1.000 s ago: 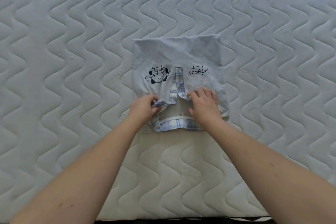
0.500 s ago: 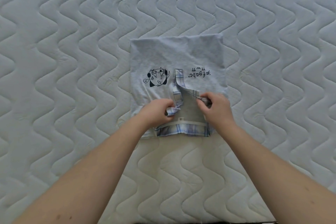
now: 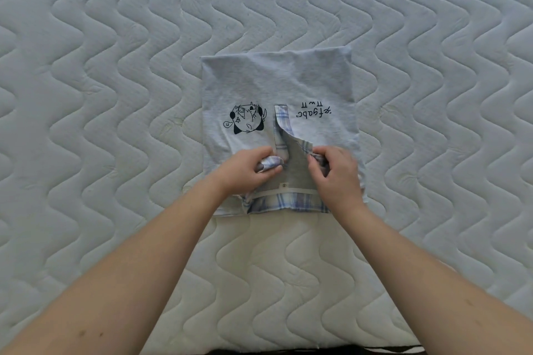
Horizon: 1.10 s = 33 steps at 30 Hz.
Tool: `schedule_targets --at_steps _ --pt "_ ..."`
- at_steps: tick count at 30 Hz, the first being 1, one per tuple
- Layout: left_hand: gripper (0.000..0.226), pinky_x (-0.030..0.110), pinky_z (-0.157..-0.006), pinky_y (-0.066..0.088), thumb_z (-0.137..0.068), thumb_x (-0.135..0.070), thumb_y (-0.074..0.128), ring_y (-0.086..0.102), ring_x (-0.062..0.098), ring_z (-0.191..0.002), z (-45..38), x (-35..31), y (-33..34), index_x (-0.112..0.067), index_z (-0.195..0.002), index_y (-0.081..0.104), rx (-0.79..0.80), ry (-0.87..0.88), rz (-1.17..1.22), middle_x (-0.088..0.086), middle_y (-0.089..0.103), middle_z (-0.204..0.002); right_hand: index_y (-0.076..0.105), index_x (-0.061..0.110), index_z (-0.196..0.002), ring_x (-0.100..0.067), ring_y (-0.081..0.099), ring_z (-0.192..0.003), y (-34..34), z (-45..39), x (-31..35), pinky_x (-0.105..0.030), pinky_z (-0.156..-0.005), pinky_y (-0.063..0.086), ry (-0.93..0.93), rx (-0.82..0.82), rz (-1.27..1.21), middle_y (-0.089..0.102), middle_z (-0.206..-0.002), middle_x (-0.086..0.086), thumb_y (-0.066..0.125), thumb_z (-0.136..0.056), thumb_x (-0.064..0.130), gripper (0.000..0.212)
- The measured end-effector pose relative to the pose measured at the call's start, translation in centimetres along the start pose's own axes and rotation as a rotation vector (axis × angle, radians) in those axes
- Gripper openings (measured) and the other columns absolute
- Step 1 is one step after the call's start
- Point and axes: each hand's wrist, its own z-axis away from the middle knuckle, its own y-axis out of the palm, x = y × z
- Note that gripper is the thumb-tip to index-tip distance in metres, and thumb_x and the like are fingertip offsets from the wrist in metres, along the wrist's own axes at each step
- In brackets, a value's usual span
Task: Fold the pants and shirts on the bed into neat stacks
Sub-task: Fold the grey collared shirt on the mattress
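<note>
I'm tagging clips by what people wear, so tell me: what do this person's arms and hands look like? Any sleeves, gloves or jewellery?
Both arms are bare right to the bottom edge of the picture; no sleeve or cuff shows. The left hand and the right hand wear no gloves, and I see no rings, watch or wristband. The left forearm carries a few small dark marks.
</note>
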Motion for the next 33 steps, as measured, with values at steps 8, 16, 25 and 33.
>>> schedule_targets --at_steps 8,16,25,33 --pt "0.036 0.025 -0.069 0.041 -0.093 -0.054 0.052 0.055 -0.005 -0.072 -0.6 -0.8 0.2 -0.025 -0.114 0.058 0.038 -0.064 0.011 -0.014 0.064 -0.106 0.067 0.014 -0.099 -0.02 0.057 -0.101 0.7 0.7 -1.0 -0.027 -0.095 0.031 -0.039 -0.034 0.001 0.064 -0.1 0.007 0.062 -0.09 0.016 0.01" --pt "0.052 0.042 -0.095 0.032 -0.076 -0.054 0.067 0.048 0.025 -0.114 -2.6 -2.2 2.7 -0.02 -0.115 0.056 -0.152 0.02 -0.768 0.001 0.055 -0.118 0.067 0.015 -0.101 -0.019 0.055 -0.099 0.7 0.5 -1.0 -0.024 -0.093 0.029 -0.014 -0.025 0.025 0.061 -0.093 0.006 0.059 -0.091 0.019 0.014" --pt "0.003 0.041 -0.087 0.043 -0.082 -0.013 0.073 0.064 0.026 -0.087 -0.7 -1.2 3.3 -0.015 -0.084 0.072 -0.429 0.119 -0.332 0.001 0.071 -0.084 0.067 0.015 -0.102 -0.018 0.053 -0.099 0.4 0.7 -0.9 -0.022 -0.092 0.028 -0.035 -0.034 0.03 0.063 -0.096 0.005 0.061 -0.091 0.017 0.013" --pt "0.027 0.036 -0.094 0.045 -0.099 -0.013 0.051 0.059 0.022 -0.109 -1.3 -1.3 2.8 -0.015 -0.123 0.063 -0.325 -0.091 0.073 0.005 0.067 -0.116 0.068 0.016 -0.104 -0.018 0.054 -0.101 -0.1 0.4 -1.3 -0.018 -0.091 0.025 -0.018 -0.036 0.038 0.064 -0.097 0.003 0.057 -0.092 0.021 0.017"
